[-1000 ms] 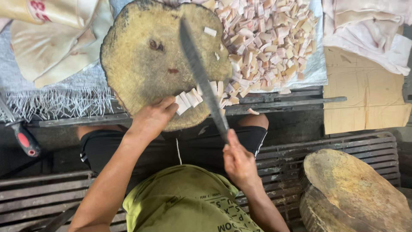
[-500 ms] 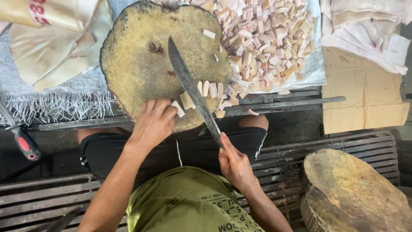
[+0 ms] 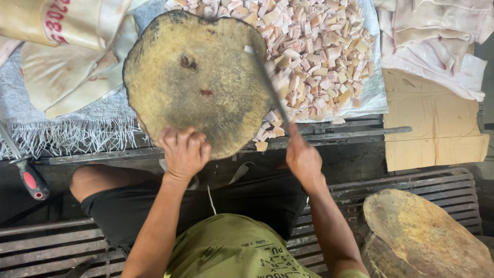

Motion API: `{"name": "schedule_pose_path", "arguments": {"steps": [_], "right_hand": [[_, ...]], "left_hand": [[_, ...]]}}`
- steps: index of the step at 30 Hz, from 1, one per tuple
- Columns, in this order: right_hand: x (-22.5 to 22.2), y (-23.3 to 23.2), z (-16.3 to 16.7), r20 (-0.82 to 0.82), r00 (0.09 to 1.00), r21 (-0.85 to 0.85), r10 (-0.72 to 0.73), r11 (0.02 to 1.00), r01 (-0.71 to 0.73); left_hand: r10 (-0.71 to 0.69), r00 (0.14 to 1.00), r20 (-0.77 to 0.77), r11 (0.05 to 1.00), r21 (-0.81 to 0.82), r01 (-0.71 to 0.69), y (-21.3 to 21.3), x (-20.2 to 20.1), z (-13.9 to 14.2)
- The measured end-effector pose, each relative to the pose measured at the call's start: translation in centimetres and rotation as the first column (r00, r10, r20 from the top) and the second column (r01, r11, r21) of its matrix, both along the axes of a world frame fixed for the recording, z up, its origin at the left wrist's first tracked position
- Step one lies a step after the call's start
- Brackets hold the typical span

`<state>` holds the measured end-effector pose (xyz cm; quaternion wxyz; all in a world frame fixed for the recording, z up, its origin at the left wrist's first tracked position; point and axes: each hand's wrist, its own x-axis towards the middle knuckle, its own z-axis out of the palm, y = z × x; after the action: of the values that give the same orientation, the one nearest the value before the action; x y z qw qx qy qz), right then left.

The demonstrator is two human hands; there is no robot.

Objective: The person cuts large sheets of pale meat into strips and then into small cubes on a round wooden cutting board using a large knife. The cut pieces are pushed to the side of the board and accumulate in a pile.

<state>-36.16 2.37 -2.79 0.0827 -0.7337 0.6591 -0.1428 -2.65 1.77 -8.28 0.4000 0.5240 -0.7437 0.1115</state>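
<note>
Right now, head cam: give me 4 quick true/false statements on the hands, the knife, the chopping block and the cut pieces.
1. The right hand grips a knife whose blade lies over the right edge of the round chopping block. True.
2. The left hand is flat on the heap of cut pieces. False: it is curled at the block's near edge, away from the heap.
3. The cut pieces are heaped to the right of the block. True.
4. A second round block is stacked on the first. False: it sits apart, at the lower right.
</note>
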Motion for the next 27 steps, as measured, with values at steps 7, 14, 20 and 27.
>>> {"name": "schedule_pose_path", "arguments": {"steps": [7,14,20,27], "right_hand": [[4.7,-2.1,0.4,0.783,0.589,0.164,-0.197,0.98,0.111],[15.2,-7.0,-1.4,0.923,0.085,0.381,-0.374,0.921,-0.078],[18.4,-11.4,-2.3,0.908,0.278,0.351,-0.312,0.931,-0.102],[18.3,-12.5,-1.6,0.876,0.262,0.446,-0.405,0.887,-0.121]], "left_hand": [[0.003,0.998,0.067,0.976,0.217,-0.018,-3.7,2.3,2.4],[-0.009,0.987,-0.161,0.957,0.285,0.055,-6.1,0.7,6.5],[0.069,0.978,-0.198,0.958,0.285,-0.01,-8.3,1.9,6.6],[0.401,0.869,-0.29,0.888,0.357,-0.29,-10.1,12.4,2.6]]}}
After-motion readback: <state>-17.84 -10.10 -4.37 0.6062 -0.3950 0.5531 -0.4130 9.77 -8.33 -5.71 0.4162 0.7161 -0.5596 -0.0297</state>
